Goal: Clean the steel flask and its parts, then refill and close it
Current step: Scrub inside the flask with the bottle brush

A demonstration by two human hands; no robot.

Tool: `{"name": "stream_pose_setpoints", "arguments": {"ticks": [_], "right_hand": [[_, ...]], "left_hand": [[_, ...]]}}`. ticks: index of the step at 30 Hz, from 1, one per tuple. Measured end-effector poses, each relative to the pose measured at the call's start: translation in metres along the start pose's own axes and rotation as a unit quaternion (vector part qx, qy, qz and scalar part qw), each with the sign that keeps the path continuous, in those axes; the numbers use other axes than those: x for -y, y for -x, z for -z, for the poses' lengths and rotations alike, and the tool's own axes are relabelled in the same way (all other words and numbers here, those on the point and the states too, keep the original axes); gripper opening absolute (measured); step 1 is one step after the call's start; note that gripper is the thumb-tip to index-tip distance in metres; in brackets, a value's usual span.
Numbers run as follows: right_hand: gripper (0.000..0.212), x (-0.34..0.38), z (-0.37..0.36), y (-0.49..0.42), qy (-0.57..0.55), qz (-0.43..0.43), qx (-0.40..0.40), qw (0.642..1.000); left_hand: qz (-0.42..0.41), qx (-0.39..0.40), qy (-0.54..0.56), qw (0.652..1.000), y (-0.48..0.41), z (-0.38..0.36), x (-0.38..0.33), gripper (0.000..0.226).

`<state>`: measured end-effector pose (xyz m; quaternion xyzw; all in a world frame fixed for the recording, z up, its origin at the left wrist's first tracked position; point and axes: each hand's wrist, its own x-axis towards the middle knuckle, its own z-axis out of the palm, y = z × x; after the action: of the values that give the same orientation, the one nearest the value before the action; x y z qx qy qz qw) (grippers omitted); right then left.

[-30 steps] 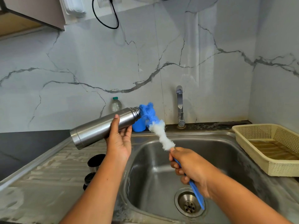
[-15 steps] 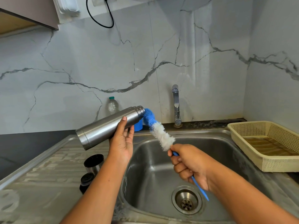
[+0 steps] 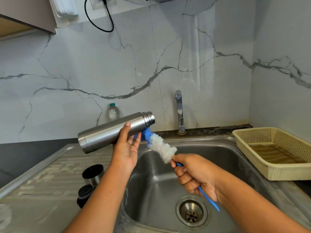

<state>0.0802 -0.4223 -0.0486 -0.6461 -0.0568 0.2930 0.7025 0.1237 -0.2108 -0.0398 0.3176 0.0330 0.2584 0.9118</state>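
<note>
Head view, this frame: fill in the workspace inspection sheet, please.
Surface: streaked steel drainboard left of the sink.
Job's things: steel flask uncapped, tilted mouth-up over the sink edge; bottle brush outside it, blue tip under the neck; cup lid and stopper on the drainboard.
Clutter: plastic bottle by the wall; cream basket right of the sink.
Hands: left hand grips the flask; right hand grips the brush handle.
Cables: black cable looping high on the wall.
Surroundings: tap, no stream visible; marble wall.

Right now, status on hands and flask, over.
Left hand holds steel flask, tilted, uncapped. Right hand grips bottle brush, tip under the neck, outside. Mouth unobstructed.
</note>
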Motion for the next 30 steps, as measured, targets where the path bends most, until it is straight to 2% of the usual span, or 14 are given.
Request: {"name": "stream_pose_setpoints", "arguments": {"ticks": [3,8,12,17,22,27,30], "right_hand": [[0.018,0.001,0.006,0.000,0.039,0.029,-0.010,0.999],[0.016,-0.001,0.001,-0.009,0.086,0.069,-0.031,0.993],[0.021,0.001,0.018,-0.002,0.159,0.101,-0.026,0.982],[0.026,0.001,0.014,-0.013,0.185,0.121,-0.050,0.974],[0.033,0.002,0.024,-0.009,0.283,0.153,-0.052,0.946],[0.035,0.003,0.025,-0.019,0.319,0.187,-0.095,0.924],[0.033,0.002,0.034,-0.017,0.368,0.196,-0.093,0.904]], "left_hand": [[-0.007,-0.024,0.012,1.000,-0.006,0.007,-0.011,0.067],[0.039,-0.039,-0.025,0.998,-0.001,0.007,-0.004,0.054],[0.042,-0.042,-0.004,0.998,-0.008,0.011,-0.018,0.047],[0.093,-0.044,-0.048,0.994,-0.004,0.010,-0.008,0.061],[0.078,-0.057,-0.071,0.993,-0.010,0.015,-0.022,0.056],[0.093,-0.053,-0.100,0.989,-0.007,0.017,-0.018,0.060],[0.077,-0.072,-0.091,0.990,-0.008,0.018,-0.023,0.059]]}}
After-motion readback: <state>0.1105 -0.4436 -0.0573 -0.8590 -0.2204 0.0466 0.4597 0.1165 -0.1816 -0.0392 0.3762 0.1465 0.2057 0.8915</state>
